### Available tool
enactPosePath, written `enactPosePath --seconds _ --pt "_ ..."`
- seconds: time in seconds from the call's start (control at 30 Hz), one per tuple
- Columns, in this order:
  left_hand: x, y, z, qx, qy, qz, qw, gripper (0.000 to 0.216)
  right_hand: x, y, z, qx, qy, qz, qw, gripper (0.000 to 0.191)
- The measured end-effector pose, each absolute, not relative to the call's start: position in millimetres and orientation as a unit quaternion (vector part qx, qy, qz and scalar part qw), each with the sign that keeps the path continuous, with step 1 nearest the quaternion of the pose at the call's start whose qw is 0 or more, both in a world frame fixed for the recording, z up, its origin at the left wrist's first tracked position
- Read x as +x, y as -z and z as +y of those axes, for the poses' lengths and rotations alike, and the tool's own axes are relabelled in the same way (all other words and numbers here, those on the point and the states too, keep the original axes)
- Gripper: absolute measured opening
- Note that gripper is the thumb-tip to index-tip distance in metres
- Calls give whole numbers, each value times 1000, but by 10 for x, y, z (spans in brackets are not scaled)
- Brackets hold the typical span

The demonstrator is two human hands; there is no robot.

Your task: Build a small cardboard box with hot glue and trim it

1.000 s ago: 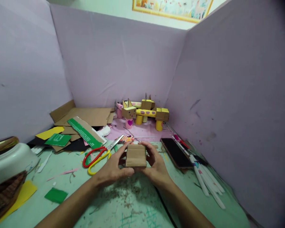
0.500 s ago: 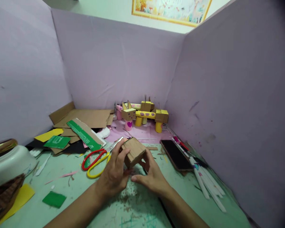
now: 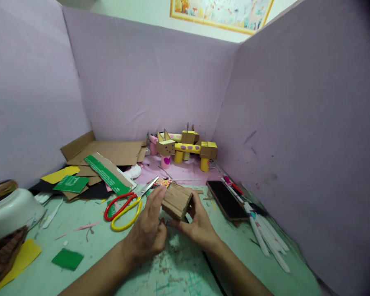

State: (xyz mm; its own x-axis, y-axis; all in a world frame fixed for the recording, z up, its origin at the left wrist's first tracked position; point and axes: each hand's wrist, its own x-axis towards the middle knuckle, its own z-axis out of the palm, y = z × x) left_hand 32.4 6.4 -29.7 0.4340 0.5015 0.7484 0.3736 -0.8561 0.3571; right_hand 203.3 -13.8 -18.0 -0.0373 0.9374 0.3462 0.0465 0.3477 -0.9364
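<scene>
A small brown cardboard box [image 3: 177, 200] is held tilted above the green tabletop, between my two hands. My right hand [image 3: 200, 226] grips its right side, with the thumb beneath the near edge and the fingers behind. Along the left side lie the fingers of my left hand [image 3: 148, 228]; its thumb is bent in below the box, and its fingertips are partly hidden. Scissors [image 3: 126, 209] with one red and one yellow handle loop rest just left of my left hand, blades partly spread. A patterned, colourful piece [image 3: 163, 182] shows behind the box.
Cardboard animal figures [image 3: 188, 148] stand at the back against lilac walls. Cardboard and paper scraps [image 3: 107, 172] pile up at left, near a white bowl [image 3: 9, 213]. On the right lie a phone [image 3: 227, 200] and several white sticks or pens [image 3: 269, 234].
The box has turned and shifted slightly right and down. My left fingers have moved off its top to its left side. The right hand keeps hold of it.
</scene>
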Motion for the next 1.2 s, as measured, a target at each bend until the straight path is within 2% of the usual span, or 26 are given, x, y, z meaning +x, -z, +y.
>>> enactPosePath --seconds 0.13,0.23,0.3,0.37,0.47,0.63,0.73,0.83,0.97,1.07,1.2 --pt "315 284 90 809 -492 291 138 93 2049 207 -141 -401 -387 -630 541 76" --pt "300 232 95 796 -481 304 208 86 2074 251 -134 -403 -379 -647 524 88" --pt "299 185 90 759 -469 325 314 81 2103 277 -129 -401 -382 -648 522 99" --pt "313 138 81 670 -463 332 475 79 2137 295 -127 -388 -397 -636 536 109" --pt "359 70 69 483 -475 309 668 69 2177 306 -127 -352 -413 -632 553 112" --pt "423 -34 61 292 -438 310 791 31 2164 288 -108 -370 -367 -657 545 103" --pt "441 -37 60 274 -366 340 822 32 2140 254 -94 -409 -355 -638 548 94" --pt "449 12 74 345 -308 410 786 46 2131 211 -91 -428 -393 -601 549 72" --pt "418 71 119 418 -388 468 675 43 2124 191 -73 -438 -438 -549 561 49" --pt "379 74 145 441 -425 451 649 55 2115 217 -43 -445 -455 -545 545 51" --pt "375 56 150 456 -410 438 657 61 2124 266 -12 -455 -449 -594 488 69"
